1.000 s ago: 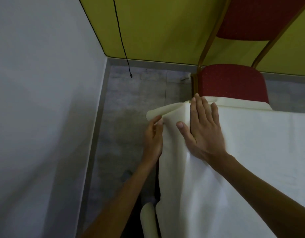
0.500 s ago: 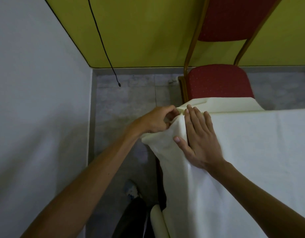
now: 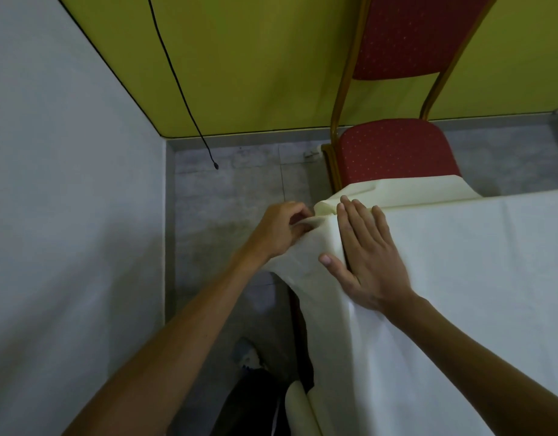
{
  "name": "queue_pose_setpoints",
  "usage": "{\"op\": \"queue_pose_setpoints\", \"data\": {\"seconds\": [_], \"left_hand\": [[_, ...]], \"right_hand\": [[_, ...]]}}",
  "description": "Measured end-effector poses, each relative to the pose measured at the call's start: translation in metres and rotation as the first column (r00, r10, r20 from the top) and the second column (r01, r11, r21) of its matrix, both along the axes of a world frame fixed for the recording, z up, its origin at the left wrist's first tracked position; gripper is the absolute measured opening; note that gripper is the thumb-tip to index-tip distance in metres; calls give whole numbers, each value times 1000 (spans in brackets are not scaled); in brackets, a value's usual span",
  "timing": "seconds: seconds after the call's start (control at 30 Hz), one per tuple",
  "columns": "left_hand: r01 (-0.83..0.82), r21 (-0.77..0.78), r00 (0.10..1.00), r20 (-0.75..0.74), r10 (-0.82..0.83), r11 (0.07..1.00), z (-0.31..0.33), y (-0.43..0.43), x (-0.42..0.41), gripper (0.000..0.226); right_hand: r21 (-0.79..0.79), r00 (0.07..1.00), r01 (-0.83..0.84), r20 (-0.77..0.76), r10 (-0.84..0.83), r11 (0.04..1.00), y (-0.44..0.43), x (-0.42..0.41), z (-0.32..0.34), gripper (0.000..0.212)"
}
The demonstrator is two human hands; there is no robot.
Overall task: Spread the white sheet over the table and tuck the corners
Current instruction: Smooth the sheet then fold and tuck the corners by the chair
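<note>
The white sheet (image 3: 460, 294) covers the table, its far-left corner bunched. A red chair (image 3: 397, 152) stands behind on grey floor (image 3: 227, 199). The right hand (image 3: 369, 259) lies flat, fingers spread; the left hand (image 3: 281, 229) pinches the loose corner fold.

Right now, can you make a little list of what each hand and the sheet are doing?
left hand: pinching a bunch of sheet at the table corner
right hand: flat, palm down, pressing the sheet on the tabletop
white sheet: covers the table, hangs over the edge
red chair: behind the table corner
corner: not tucked yet
</note>
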State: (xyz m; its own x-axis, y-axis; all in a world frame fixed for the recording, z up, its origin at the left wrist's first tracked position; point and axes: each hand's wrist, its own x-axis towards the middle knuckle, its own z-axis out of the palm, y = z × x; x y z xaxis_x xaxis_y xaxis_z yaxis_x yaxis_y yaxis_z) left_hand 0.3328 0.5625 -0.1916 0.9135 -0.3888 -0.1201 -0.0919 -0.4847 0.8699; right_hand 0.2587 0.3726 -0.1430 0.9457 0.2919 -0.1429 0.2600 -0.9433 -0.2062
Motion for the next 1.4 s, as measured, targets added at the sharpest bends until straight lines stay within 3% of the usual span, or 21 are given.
{"op": "queue_pose_setpoints", "data": {"seconds": [0.13, 0.27, 0.5, 0.6, 0.77, 0.8, 1.07, 1.17, 1.27, 1.4], "left_hand": [[-26, 52, 990, 142, 18, 998, 8, 20, 12, 5], [113, 119, 953, 269, -141, 986, 19, 36, 23, 16], [268, 304, 938, 135, -320, 914, -5, 36, 8, 22], [188, 338, 960, 133, -245, 922, -28, 31, 3, 28], [1, 260, 973, 224, -61, 966, -46, 32, 0, 3], [-25, 261, 968, 249, -43, 965, -46, 37, 0, 6], [-7, 331, 879, 453, -152, 943, -19, 83, 4, 31], [-79, 336, 857, 503, -108, 938, -18, 87, -5, 32], [-181, 347, 868, 496, -16, 920, -27, 79, -21, 28], [-245, 325, 922, 369, 116, 913, -54, 57, -49, 29]], "right_hand": [[-29, 1000, -11, -3, 11, 1000, -1, 0, 0, 90], [-30, 1000, -3, -3, 3, 1000, -1, 0, -1, 91], [-11, 1000, 0, 28, 0, 1000, -1, -1, -1, 90], [1, 999, 6, 38, -6, 1000, 0, -2, -1, 89], [-5, 999, -3, 41, 4, 1000, -1, -1, -1, 91], [-2, 999, -4, 43, 4, 1000, -1, -1, -1, 91], [50, 999, 4, 45, -6, 999, -1, -1, 0, 90], [82, 999, 5, 52, -9, 997, -1, -1, 0, 88], [89, 998, 1, 65, -7, 996, -1, -1, 0, 86], [120, 996, -1, 89, -10, 993, -2, -1, -1, 80]]}}
